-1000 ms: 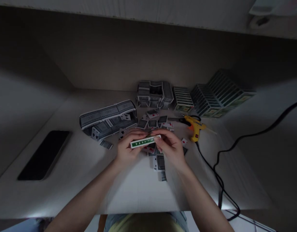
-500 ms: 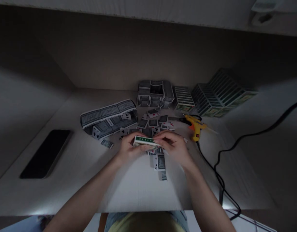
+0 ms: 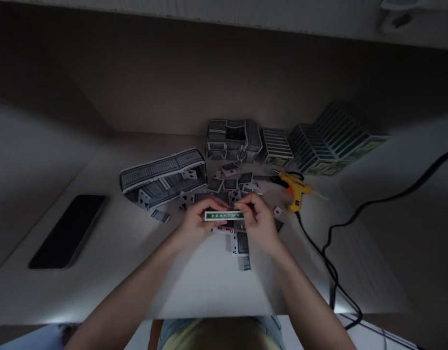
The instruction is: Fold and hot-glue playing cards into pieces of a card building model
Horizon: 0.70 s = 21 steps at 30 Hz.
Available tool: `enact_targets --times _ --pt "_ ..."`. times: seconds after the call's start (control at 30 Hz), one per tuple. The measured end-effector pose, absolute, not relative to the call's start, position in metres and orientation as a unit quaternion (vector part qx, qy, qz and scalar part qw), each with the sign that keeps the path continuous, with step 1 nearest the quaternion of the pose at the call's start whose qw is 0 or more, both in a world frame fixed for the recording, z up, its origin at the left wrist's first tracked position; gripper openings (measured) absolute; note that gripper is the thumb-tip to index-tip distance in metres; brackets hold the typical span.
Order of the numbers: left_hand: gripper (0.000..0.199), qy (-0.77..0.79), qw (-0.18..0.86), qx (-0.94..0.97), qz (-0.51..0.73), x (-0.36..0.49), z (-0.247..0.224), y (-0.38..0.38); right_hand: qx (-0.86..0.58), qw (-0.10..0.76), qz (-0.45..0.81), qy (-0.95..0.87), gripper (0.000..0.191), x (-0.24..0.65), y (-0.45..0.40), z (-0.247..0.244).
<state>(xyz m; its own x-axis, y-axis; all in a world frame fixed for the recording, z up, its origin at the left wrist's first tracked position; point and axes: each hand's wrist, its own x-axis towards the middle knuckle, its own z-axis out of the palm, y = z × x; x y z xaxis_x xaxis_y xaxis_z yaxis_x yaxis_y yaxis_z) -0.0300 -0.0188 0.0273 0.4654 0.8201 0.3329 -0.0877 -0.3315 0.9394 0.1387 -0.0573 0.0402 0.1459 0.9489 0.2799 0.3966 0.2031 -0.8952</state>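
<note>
A green card box with white edges is held up between my two hands, its narrow printed side facing me. My left hand grips the box's left end. Fingers of my right hand close on its right end. Beneath and behind the box lie scattered playing cards, some face down, some face up. Left of them stands a long hollow structure made of cards, open along its front. Another card-built piece with an opening in its top sits at the back.
Green-edged stacked boxes and larger stepped ones stand at the back right. A yellow glue gun lies near black-handled scissors, its black cable trailing right. A black phone lies left on the white table.
The box has turned so its green side faces me more squarely and lies more level. My right hand has shifted slightly left, and a red diamond card now shows beside it.
</note>
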Motion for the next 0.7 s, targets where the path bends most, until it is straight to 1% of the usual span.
enact_targets --times 0.1,0.13,0.2,0.33,0.47,0.57,0.63,0.7 --pt "0.004 0.248 0.407 0.749 0.46 -0.029 0.03 -0.02 -0.567 0.526 0.389 -0.5 0.014 0.138 -0.054 0.04" --pt "0.005 0.253 0.382 0.761 0.46 -0.029 0.031 -0.021 -0.561 0.536 0.425 -0.466 0.018 0.138 -0.053 0.041" --pt "0.007 0.263 0.37 0.763 0.461 -0.029 0.034 -0.024 -0.545 0.562 0.479 -0.396 0.023 0.139 -0.051 0.043" --pt "0.008 0.249 0.4 0.744 0.473 -0.031 0.035 -0.025 -0.511 0.609 0.544 -0.268 0.027 0.145 -0.046 0.041" --pt "0.008 0.224 0.443 0.729 0.471 -0.035 0.035 -0.022 -0.452 0.616 0.617 -0.187 0.017 0.155 -0.042 0.032" --pt "0.01 0.214 0.479 0.698 0.488 -0.038 0.035 -0.019 -0.436 0.648 0.608 -0.139 0.011 0.156 -0.04 0.029" --pt "0.009 0.219 0.502 0.66 0.515 -0.039 0.034 -0.018 -0.428 0.667 0.591 -0.15 0.013 0.152 -0.041 0.031" --pt "0.007 0.233 0.52 0.614 0.547 -0.038 0.031 -0.015 -0.421 0.667 0.581 -0.201 0.018 0.144 -0.044 0.035"
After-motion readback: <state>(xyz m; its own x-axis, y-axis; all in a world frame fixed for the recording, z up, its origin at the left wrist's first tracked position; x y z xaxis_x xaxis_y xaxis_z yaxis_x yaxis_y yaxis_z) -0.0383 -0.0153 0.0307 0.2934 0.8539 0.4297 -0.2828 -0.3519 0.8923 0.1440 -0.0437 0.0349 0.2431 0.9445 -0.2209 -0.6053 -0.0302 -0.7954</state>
